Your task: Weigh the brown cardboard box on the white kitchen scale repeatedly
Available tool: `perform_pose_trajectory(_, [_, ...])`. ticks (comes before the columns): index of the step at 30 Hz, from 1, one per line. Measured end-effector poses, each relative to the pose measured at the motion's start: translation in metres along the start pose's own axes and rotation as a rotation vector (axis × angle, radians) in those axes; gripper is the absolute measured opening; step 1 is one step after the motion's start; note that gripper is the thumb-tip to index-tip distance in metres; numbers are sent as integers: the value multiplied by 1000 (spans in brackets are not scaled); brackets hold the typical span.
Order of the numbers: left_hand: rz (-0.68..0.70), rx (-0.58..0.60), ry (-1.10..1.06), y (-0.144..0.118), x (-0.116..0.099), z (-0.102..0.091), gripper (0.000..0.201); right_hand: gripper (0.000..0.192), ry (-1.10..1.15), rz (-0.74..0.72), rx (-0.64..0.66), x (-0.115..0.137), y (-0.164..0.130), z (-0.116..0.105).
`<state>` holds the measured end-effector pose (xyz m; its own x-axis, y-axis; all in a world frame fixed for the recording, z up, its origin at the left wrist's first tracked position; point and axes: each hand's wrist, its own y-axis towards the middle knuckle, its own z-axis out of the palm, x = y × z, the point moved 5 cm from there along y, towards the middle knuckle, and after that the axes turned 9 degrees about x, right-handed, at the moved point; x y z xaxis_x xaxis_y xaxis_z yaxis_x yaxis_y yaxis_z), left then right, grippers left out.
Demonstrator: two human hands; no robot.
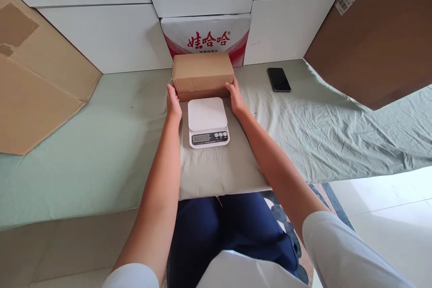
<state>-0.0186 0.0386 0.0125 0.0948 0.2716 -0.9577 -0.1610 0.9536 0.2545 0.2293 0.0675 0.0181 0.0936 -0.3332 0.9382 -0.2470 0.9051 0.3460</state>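
Left hand (173, 101): pressed flat on the cardboard box (202, 74) side.
Right hand (235, 98): same, opposite side; box clamped between both.
Kitchen scale (208, 122): just before the box, on a pillow (219, 171).

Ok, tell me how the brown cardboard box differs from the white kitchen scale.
The brown cardboard box is plain, tall and gripped by both hands, left hand and right hand; the white kitchen scale is flat, untouched, with display and buttons. The box lies farther away. Both rest on the pale cushion.

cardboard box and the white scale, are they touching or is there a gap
Cannot tell. In the head view the cardboard box sits right behind the white scale; their edges meet in the picture with no visible gap, but the box may be lifted, held between both hands.
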Motion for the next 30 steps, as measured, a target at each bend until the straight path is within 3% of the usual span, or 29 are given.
perform_pose_trajectory(5, [17, 4, -31, 3, 5, -4, 111, 80, -46, 37, -1, 21, -10, 9])
perform_pose_trajectory(11, [55, 8, -49, 4, 10, -7, 106, 82, -63, 34, 9, 21, -10, 13])
perform_pose_trajectory(14, [72, 32, -59, 5, 0, -11, 107, 85, -92, -23, 25, 28, -5, 14])
perform_pose_trajectory(17, [134, 80, -75, -4, -26, -11, 106, 89, -145, -147, 49, 53, -5, 14])
perform_pose_trajectory(20, [192, 104, -70, -32, -56, -8, 104, 90, -224, -239, 105, 86, -26, 15])
perform_pose_trajectory(23, [214, 94, -45, -77, -76, -2, 101, 90, -296, -257, 152, 106, -70, 16])
perform_pose_trajectory(27, [256, 37, -20, -131, -84, 6, 92, 89, -288, -251, 125, 105, -127, 19])
perform_pose_trajectory(30, [233, -6, -10, -151, -76, 5, 92, 89, -269, -219, 116, 94, -144, 25])
